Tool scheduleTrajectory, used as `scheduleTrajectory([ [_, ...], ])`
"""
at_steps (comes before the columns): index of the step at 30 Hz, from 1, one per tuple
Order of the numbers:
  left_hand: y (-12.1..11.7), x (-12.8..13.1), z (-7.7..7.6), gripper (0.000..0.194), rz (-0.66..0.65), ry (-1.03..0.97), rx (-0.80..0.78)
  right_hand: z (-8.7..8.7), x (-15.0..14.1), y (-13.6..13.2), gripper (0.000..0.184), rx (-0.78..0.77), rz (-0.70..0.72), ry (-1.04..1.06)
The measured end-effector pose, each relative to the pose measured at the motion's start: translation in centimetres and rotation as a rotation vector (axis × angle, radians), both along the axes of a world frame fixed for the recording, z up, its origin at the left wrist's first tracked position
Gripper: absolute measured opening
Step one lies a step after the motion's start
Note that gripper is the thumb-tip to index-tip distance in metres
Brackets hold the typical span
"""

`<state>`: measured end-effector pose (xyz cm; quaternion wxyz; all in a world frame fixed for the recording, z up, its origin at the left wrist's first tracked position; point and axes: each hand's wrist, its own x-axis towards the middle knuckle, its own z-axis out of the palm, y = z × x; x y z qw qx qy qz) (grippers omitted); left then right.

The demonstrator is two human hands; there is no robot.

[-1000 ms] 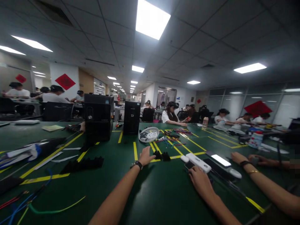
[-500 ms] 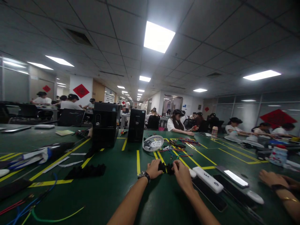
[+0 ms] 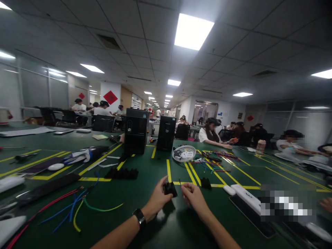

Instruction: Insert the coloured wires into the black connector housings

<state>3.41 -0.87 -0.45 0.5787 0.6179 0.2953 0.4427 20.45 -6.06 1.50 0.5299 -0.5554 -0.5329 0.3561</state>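
Observation:
My left hand (image 3: 157, 199) is raised a little over the green table (image 3: 178, 231), its thumb and fingers closed on a small black block (image 3: 170, 189) with a jagged outline. Close to its right, my right hand (image 3: 194, 197) pinches a short, thin dark piece (image 3: 180, 181), too small to name, pointing upward. A gap separates that piece from the block. Another jagged black block (image 3: 206, 183) lies on the table just beyond my right hand. A longer row of similar black pieces (image 3: 121, 173) rests to the left.
Ahead stand two black computer cases (image 3: 136, 133) and a white plastic basket (image 3: 190, 156) with parts inside. Colored wires (image 3: 220, 155) lie behind on the right, more wires (image 3: 77, 200) on the left. A white device (image 3: 245, 197) sits at right. A co-worker (image 3: 211, 133) sits opposite.
My right hand moved from the phone at right to the black blocks, then pinched a thin piece. My left hand picked up one block and brought it nearer. The view swung left.

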Motion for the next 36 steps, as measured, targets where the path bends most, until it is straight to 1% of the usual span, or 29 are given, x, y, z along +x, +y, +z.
scheduleTrajectory([
  [3,-0.7,-3.3,0.5,0.078,0.044,-0.17,-0.06,-0.4,-3.1,1.0,0.044,-0.037,0.152,0.023],
  [5,-1.0,-4.9,0.6,0.072,0.086,-0.221,-0.074,-0.5,-5.2,1.7,0.042,-0.028,0.206,0.062],
  [8,-1.1,-6.0,0.4,0.063,0.102,-0.251,-0.098,-0.5,-7.8,2.6,0.042,-0.029,0.227,0.141],
  [11,-1.0,-6.2,0.1,0.06,0.082,-0.275,-0.104,-0.8,-9.1,2.8,0.042,-0.021,0.197,0.186],
  [14,-1.3,-6.2,0.4,0.056,0.078,-0.252,-0.118,-1.2,-9.1,2.0,0.041,-0.003,0.155,0.173],
  [16,-1.5,-6.3,0.8,0.054,0.066,-0.229,-0.127,-1.3,-8.8,1.3,0.041,-0.006,0.158,0.155],
  [19,-1.6,-6.3,1.2,0.055,0.077,-0.181,-0.051,-1.0,-8.8,0.5,0.041,-0.01,0.184,0.139],
  [22,-1.5,-6.3,1.0,0.05,0.094,-0.137,0.068,-0.6,-9.2,0.3,0.041,-0.017,0.204,0.129],
  [24,-1.5,-6.2,0.8,0.047,0.094,-0.126,0.113,-0.4,-9.3,0.2,0.041,-0.031,0.212,0.121],
  [29,-1.4,-6.2,0.6,0.047,0.147,-0.046,0.132,-0.3,-9.3,0.1,0.042,-0.058,0.219,0.118],
  [36,-1.2,-6.1,0.3,0.043,0.151,0.012,0.129,-0.6,-9.4,0.0,0.041,-0.058,0.238,0.157],
])
